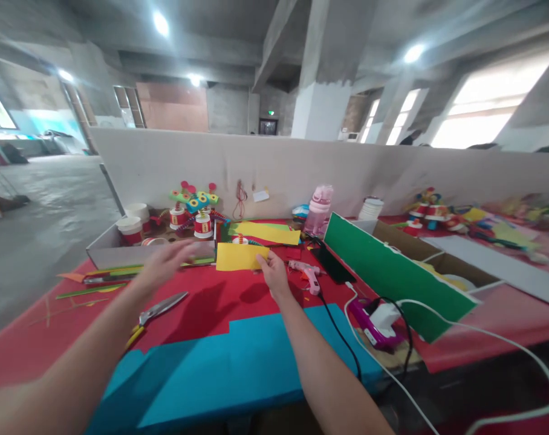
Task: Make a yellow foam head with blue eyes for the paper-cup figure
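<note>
Two bare hands of yours reach in from the bottom of the frame. Your right hand [274, 273] pinches one yellow sheet [238, 257] by its right end, at the centre of the frame, above the red table cover [202, 305]. Your left hand [169, 261], blurred, is spread with its fingers extended, left of centre, apart from that sheet; you have nothing visible in it.

Just behind your held sheet lies one more yellow piece [274, 233]. One pair of scissors [162, 309] rests on the cover, lower left of centre. To the right of your right hand you have one pink glue gun [309, 277], one black phone [332, 263] and, above them, one pink bottle [318, 212].

One low box [152, 258] sits left of centre, with two decorated cup figures [203, 226] showing above its right part and two upright paper cups [130, 228] at its left. In the right half, you see one long green panel [387, 275] and, below it, one purple power strip [374, 329]. Blue material [202, 374] spans the lower middle of the frame, under your forearms.
</note>
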Demonstrator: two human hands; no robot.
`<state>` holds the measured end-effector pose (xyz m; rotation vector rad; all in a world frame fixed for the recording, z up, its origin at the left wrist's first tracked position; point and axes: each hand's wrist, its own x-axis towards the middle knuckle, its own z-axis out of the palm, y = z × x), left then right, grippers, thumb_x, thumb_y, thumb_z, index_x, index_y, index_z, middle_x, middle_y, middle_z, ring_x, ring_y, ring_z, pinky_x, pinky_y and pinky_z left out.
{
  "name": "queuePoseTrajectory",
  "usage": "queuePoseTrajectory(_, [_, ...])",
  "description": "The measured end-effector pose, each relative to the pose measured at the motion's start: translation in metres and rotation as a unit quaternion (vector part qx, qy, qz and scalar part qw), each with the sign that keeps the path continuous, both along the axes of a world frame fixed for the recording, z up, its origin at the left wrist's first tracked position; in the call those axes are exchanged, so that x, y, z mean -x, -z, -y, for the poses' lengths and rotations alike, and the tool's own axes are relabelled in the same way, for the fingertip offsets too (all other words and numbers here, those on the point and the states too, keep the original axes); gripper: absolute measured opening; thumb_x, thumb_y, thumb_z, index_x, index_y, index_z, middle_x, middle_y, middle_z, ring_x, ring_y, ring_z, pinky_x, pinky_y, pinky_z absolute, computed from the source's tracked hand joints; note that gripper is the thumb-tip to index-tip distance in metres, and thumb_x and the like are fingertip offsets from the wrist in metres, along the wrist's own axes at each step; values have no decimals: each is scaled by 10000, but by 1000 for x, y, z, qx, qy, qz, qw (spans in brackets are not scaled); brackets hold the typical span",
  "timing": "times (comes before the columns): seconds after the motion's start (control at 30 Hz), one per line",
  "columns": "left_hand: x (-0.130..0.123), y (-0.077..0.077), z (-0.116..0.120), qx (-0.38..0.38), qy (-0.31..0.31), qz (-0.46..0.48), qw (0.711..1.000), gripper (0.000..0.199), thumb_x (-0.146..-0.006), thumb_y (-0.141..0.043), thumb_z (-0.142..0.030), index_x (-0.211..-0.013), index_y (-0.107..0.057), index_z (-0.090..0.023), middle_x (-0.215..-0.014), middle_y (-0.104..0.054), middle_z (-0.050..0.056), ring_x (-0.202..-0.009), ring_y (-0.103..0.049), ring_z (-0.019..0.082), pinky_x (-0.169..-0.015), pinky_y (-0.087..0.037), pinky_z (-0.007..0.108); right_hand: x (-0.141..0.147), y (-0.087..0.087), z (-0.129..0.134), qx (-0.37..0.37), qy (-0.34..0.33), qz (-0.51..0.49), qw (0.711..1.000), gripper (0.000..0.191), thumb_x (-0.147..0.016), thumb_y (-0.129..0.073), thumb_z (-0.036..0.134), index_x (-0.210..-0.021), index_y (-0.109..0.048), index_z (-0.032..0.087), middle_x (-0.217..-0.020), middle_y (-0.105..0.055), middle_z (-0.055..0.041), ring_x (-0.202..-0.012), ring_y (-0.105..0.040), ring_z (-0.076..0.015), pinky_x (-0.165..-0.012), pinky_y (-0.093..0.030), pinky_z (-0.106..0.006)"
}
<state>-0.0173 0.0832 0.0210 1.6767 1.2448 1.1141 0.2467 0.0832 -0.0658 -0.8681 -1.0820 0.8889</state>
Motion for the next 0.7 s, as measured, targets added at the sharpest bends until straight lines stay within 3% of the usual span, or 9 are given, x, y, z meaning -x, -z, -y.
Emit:
queuePoseTrajectory(0.07, [-42,19,-7,44,67,49,996,649,-621,-718,-537,-1131,-598,-153,-886,-708,69,-779,-654,200,-577,-479,248,-1,3,0,8,10,5,1000,324,-736,-625,448,-911,-608,176,-769,-698,-15,-549,-603,-130,-480,-491,-231])
queuePoseTrajectory(0.13, [-73,38,-12,74,49,118,989,632,-556,-759,-529,-1030,-636,-131,-840,-716,73,-728,-652,187,-532,-452,220,-1,7,-2,17,12,16,1000,310,-734,-626,443,-904,-615,184,-774,-702,-19,-571,-617,-145,-491,-499,-242])
queuePoseTrajectory(0.2, [-88,55,-14,89,42,195,976,597,-531,-782,-506,-971,-658,-122,-825,-723,72,-729,-660,191,-586,-485,243,0,9,-3,23,5,39,999,293,-736,-623,435,-900,-626,192,-781,-705,-24,-599,-631,-161,-503,-508,-252])
queuePoseTrajectory(0.3, [-85,73,-16,106,32,263,958,553,-493,-822,-446,-904,-678,-106,-780,-729,69,-751,-674,211,-720,-523,304,2,12,-4,29,-12,67,997,272,-746,-616,421,-906,-634,201,-797,-708,-24,-626,-645,-174,-527,-525,-272])
queuePoseTrajectory(0.4, [-74,82,-20,121,28,290,949,528,-520,-818,-406,-930,-677,-106,-783,-732,64,-727,-681,213,-722,-534,325,4,14,-4,36,-21,66,997,259,-738,-625,412,-903,-636,213,-787,-711,-13,-640,-654,-184,-542,-530,-286])
queuePoseTrajectory(0.7, [-67,88,-26,117,28,300,946,444,-551,-801,-423,-830,-665,-105,-704,-712,46,-644,-659,169,-643,-522,278,1,20,-7,31,3,81,996,271,-737,-624,431,-886,-657,207,-798,-720,-27,-703,-662,-201,-566,-534,-293])
